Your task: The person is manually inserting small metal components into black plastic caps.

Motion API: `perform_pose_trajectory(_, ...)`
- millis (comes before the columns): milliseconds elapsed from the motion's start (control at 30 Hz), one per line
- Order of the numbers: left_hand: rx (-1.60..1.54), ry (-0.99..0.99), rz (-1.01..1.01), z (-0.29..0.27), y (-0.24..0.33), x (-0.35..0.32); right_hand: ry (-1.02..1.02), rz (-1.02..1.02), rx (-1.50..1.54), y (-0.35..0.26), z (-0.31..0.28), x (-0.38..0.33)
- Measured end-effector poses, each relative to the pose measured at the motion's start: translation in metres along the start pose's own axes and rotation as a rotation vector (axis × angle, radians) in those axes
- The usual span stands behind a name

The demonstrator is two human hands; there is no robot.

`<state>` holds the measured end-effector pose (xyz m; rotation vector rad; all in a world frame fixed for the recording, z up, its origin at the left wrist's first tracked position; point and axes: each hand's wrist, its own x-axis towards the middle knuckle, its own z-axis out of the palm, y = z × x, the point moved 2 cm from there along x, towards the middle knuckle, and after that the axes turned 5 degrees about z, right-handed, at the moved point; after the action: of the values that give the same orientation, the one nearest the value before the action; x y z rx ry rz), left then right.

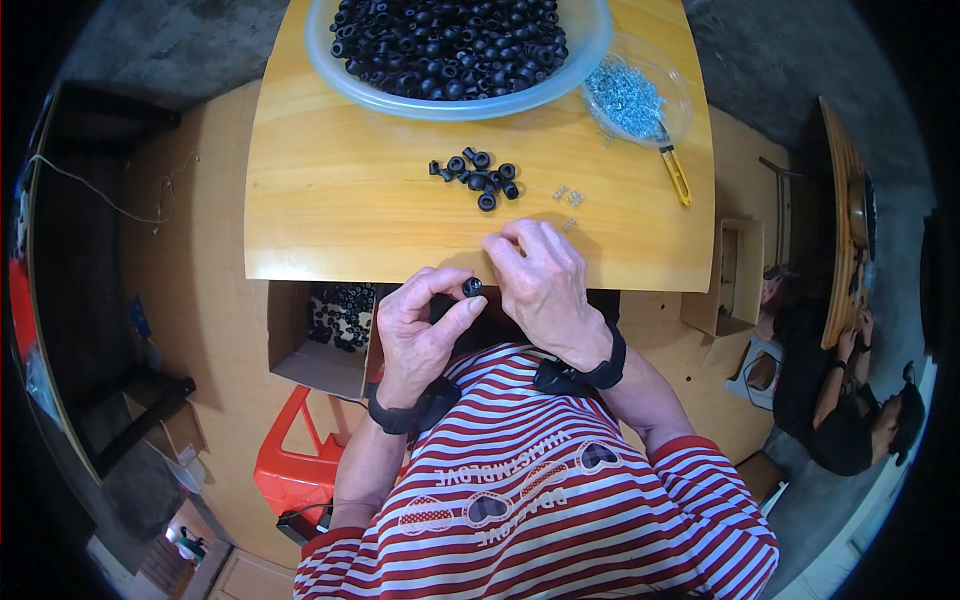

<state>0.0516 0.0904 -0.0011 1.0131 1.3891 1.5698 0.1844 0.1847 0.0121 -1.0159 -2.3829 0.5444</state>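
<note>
Just off the table's near edge, my left hand (418, 318) pinches a small black round plastic piece (472, 287) between thumb and forefinger, its hollow end turned up. Close beside it, my right hand (543, 287) is closed, fingertips curled together above the table edge; whatever they hold is hidden. Beyond my hands lies a loose group of similar black pieces (479, 181) on the wooden table (330, 210). To their right are a few tiny shiny pieces, perhaps springs (574, 197).
A large translucent basin (455, 108) of black pieces stands at the back. Right of it are a clear dish (682, 100) of shiny bits and a yellow-handled cutter (677, 176). Below are a cardboard box (310, 368) and red stool (285, 455). Another person (850, 425) sits far right.
</note>
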Motion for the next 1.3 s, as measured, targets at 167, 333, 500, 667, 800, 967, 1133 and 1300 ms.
perform_pose_trajectory(167,0.003,-0.071,-0.017,0.004,-0.003,0.0,0.051,0.109,0.099,0.015,-0.003,-0.006)
perform_pose_trajectory(333,-0.022,-0.099,-0.021,0.009,-0.001,0.001,-0.171,0.466,0.802,0.027,-0.024,-0.015)
perform_pose_trajectory(500,-0.067,-0.1,-0.012,0.02,0.004,0.005,-0.276,0.617,1.293,0.033,-0.018,-0.025)
perform_pose_trajectory(667,-0.091,-0.128,-0.03,0.023,0.003,0.006,-0.294,0.663,1.471,0.037,-0.017,-0.026)
perform_pose_trajectory(800,-0.158,-0.106,-0.078,0.024,0.005,0.005,-0.318,0.657,1.387,0.04,-0.022,-0.029)
perform_pose_trajectory(967,-0.22,-0.125,-0.077,0.024,0.005,0.006,-0.28,0.615,1.364,0.028,-0.034,-0.026)
perform_pose_trajectory(1133,-0.256,-0.144,-0.088,0.022,0.005,0.006,-0.309,0.595,1.268,0.027,-0.038,-0.026)
perform_pose_trajectory(1300,-0.302,-0.155,-0.11,0.021,0.004,0.006,-0.256,0.59,1.34,0.027,-0.039,-0.028)
